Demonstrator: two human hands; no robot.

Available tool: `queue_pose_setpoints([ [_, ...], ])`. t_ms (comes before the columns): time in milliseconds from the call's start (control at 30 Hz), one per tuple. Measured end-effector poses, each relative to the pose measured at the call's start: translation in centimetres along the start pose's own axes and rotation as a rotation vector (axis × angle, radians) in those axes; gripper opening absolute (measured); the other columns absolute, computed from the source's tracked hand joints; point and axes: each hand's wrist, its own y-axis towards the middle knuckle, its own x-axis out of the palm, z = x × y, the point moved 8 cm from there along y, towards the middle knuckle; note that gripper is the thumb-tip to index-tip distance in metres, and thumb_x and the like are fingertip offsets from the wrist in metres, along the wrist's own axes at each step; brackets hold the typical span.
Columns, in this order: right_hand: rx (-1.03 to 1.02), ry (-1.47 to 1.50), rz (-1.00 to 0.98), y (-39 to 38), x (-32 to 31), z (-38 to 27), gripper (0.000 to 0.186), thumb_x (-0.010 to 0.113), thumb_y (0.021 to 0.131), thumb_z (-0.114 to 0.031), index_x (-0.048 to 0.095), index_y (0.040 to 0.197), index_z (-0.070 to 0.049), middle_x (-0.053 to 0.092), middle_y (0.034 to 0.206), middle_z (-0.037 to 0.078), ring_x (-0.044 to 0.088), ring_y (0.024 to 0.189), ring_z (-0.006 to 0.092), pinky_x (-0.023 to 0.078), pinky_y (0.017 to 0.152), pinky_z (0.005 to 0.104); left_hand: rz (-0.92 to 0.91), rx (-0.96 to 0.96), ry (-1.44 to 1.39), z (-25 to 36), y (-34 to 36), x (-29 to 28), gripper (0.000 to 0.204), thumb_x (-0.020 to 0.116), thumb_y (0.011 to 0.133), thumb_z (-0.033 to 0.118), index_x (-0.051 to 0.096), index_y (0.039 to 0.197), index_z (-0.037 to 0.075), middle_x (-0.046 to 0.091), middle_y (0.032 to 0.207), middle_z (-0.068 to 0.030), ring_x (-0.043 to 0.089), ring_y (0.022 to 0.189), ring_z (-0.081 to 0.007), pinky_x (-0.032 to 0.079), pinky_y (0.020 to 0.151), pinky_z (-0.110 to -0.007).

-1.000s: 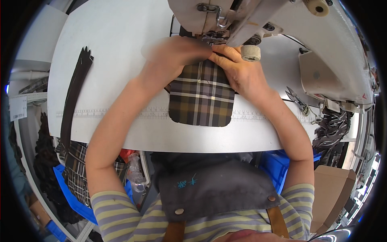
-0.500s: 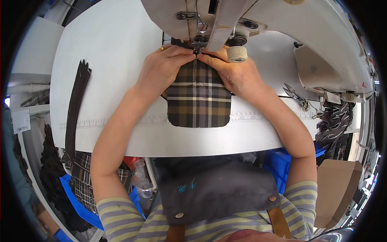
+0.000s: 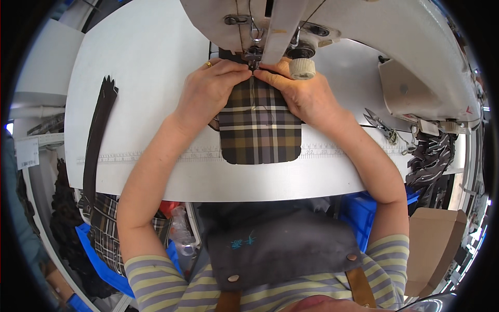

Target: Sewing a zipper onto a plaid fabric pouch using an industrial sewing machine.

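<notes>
A rounded piece of brown-and-black plaid fabric [image 3: 260, 140] lies beneath the presser foot [image 3: 253, 58] of a white sewing machine [image 3: 416, 41], with loose thread across it. My left hand [image 3: 208, 86] grips its upper left edge, thumb and fingertips pinched beside the foot, a ring on one finger. Opposite it, my right hand [image 3: 306, 96] grips the upper right part, thumb pressed near the needle, some fingers partly hidden behind the knurled knob [image 3: 301, 68].
A dark fabric strip [image 3: 96, 135] hangs over the table's [image 3: 249, 184] front at left, above blue bins [image 3: 101, 262] of plaid pieces. Metal scissors [image 3: 379, 122] and a dark fabric bundle [image 3: 431, 158] lie right; an open cardboard box [image 3: 431, 249] stands below.
The view has shifted slightly since a second ago. Since half a second ago the plaid piece has moved a little to the right; both hands remain at the presser foot.
</notes>
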Motion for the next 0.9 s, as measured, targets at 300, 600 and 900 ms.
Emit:
queue_pose_setpoints([
  [300,0.012,-0.084,-0.009,0.1,0.11,-0.52,0.042,0.062,0.069,0.002,0.069,0.109,-0.009,0.064,0.103,0.009,0.059,0.099,0.0276,0.052,0.082,0.0339,0.003,0.015,0.022,-0.51,0.31,0.22,0.025,0.061,0.071,-0.005,0.073,0.09,0.007,0.069,0.095,-0.0028,0.065,0.089,-0.0224,0.056,0.075,-0.033],
  [600,0.016,-0.053,0.011,0.08,0.27,-0.22,0.041,0.063,0.069,0.003,0.068,0.109,-0.007,0.065,0.106,0.009,0.06,0.103,0.0284,0.052,0.084,0.0348,0.016,0.034,-0.001,-0.77,0.45,0.28,0.024,0.061,0.072,-0.005,0.073,0.089,0.007,0.07,0.094,-0.0038,0.065,0.087,-0.0229,0.056,0.074,-0.033],
  [900,0.049,-0.004,-0.016,0.06,-0.08,0.05,0.033,0.063,0.073,0.001,0.068,0.106,-0.005,0.065,0.105,0.011,0.06,0.105,0.0299,0.052,0.086,0.0365,0.006,0.024,-0.007,-0.83,0.46,0.29,0.024,0.062,0.073,-0.003,0.072,0.091,0.007,0.07,0.096,-0.0036,0.065,0.09,-0.0221,0.056,0.075,-0.032],
])
